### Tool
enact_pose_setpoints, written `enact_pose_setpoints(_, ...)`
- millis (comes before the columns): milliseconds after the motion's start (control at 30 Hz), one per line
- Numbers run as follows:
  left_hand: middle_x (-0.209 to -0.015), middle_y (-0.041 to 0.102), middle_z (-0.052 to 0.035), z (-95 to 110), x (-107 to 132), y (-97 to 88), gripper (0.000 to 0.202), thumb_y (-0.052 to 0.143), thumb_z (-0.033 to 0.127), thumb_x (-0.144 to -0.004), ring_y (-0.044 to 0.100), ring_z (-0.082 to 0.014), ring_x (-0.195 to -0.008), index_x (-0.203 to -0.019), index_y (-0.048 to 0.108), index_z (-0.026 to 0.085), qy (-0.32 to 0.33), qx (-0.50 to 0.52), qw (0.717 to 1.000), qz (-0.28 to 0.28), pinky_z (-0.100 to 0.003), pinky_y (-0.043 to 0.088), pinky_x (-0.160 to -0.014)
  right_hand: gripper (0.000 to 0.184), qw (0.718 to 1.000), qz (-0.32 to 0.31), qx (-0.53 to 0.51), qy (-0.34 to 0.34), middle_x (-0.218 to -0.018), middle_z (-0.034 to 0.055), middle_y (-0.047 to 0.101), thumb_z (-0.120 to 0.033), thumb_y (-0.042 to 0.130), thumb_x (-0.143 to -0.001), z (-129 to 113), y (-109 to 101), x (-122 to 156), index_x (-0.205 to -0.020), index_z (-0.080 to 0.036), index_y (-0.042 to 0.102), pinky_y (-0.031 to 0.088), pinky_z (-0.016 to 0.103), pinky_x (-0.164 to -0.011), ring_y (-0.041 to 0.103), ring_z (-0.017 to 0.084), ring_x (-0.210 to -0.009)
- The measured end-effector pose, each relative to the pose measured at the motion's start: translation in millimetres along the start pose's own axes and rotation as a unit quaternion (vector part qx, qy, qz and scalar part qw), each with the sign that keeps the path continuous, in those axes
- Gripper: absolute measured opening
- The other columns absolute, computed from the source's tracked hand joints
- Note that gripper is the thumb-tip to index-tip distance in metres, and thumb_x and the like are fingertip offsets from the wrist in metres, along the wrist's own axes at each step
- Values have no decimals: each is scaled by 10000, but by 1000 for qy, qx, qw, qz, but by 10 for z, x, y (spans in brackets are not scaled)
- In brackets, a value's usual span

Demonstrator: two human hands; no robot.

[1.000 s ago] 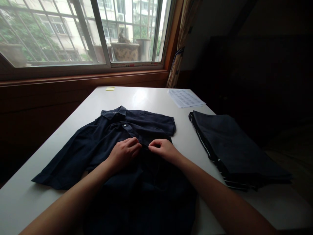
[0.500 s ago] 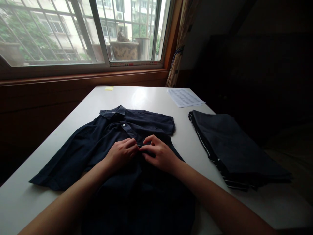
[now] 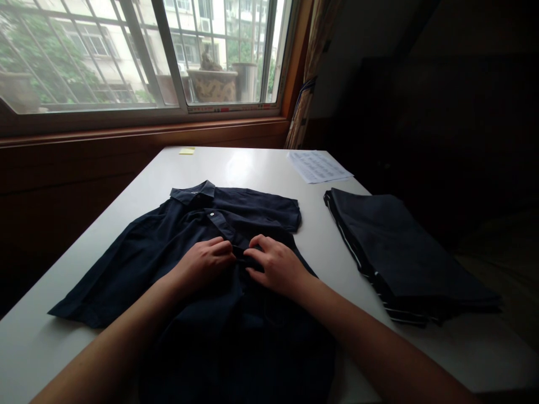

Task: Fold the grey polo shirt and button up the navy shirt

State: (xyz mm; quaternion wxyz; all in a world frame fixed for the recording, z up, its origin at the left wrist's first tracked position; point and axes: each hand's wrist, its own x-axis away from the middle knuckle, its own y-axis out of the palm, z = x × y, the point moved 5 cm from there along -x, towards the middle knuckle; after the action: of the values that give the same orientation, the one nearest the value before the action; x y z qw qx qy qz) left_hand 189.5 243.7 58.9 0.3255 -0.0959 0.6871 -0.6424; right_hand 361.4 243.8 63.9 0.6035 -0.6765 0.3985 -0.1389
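Observation:
A dark navy short-sleeved shirt (image 3: 138, 241) lies face up, its collar (image 3: 193, 193) toward the window. One white button (image 3: 212, 214) shows on the front placket below the collar. My left hand (image 3: 210, 255) is closed on the placket, its fingers curled over the cloth. Just to its right, my right hand (image 3: 272, 261) has thumb and fingers bent around the placket's edge, pinching the fabric. A small gap separates the two hands. Whatever lies under the fingertips is hidden.
Folded dark cloth with striped edges (image 3: 391, 247) lies on the white table's (image 3: 138, 174) right side. Printed sheets (image 3: 319, 166) rest at the far right corner, a yellow sticky note (image 3: 187, 151) at the far left edge. Behind stands a barred window (image 3: 181, 56).
My hands have drawn slightly apart: the left shifted a little left, the right a little right. The shirt stays in place.

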Motion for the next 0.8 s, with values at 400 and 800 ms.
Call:
enact_pose_setpoints(400, -970, 666, -46, -54, 51, -71, 217, 505, 204, -974, 615, -134, -845, -1044, 709, 224, -10, 78, 997, -8, -231, 506, -744, 241, 998, -26, -23, -57, -981, 46, 650, -252, 595, -911, 35, 44, 25, -1124, -271, 708, 447, 283, -750, 616, 172, -844)
enact_pose_setpoints(800, -950, 645, -40, -148, 63, 7, 119, 620, 212, -884, 623, -168, -881, -1001, 638, 201, -101, 116, 988, 26, -261, 521, -754, 210, 994, -10, -104, 39, -962, 37, 673, -278, 587, -916, 167, 87, 6, -1048, -255, 748, 480, 251, -751, 655, 157, -828)
